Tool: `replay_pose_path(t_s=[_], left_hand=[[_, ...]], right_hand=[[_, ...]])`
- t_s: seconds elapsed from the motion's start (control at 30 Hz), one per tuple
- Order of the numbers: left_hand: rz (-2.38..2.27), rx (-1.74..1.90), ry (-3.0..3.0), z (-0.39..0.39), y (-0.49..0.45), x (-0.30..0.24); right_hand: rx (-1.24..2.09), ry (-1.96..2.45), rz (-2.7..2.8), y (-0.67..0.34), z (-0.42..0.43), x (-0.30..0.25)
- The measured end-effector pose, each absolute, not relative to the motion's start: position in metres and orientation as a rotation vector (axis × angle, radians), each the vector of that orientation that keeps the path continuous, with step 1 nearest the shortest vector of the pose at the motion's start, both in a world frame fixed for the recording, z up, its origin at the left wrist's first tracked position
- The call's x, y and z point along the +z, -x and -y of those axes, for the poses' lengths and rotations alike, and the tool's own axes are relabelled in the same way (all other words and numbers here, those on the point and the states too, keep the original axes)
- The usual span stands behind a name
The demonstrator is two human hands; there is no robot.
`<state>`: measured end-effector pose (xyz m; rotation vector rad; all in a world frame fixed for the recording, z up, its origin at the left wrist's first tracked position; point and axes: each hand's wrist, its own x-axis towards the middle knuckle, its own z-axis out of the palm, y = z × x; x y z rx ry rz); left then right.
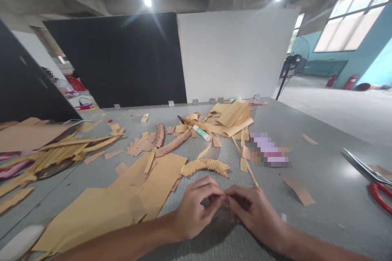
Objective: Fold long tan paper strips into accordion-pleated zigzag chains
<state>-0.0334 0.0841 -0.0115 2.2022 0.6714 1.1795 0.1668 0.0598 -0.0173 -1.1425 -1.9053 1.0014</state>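
Note:
My left hand [200, 208] and my right hand [254, 212] meet low in the middle of the view. Both are closed in a pinch, fingertips touching above the grey table. Whatever lies between the fingertips is too small and hidden to name. Just beyond them is a curved, pleated strip of yellow paper [205, 166]. Farther off lie two pleated brown paper strips, one upright [159, 135] and one slanting [174, 144]. Large yellow paper sheets [116, 195] spread left of my hands, partly behind my left forearm.
Scissors with red handles [378, 189] lie at the right edge. A glue stick [201, 133] rests amid brown scraps [142, 144]. Crumpled yellow paper [229, 116] is heaped at the back. Yellow paper strips [67, 151] pile up at left. Black and white panels [239, 57] stand behind.

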Motion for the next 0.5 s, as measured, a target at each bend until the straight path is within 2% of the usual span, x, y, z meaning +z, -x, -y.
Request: replay_pose_path(t_s=[0.2, 0.5], left_hand=[[-0.644, 1.195, -2.225, -0.0832, 0.0338, -0.0109], [-0.824, 1.131, -1.972, -0.0850, 0.0316, -0.0058]], right_hand=[[1.081, 1.137, 1.834, -0.1648, -0.0605, -0.0197], [0.983, 1.138, 1.689, -0.1676, -0.0627, -0.0224]])
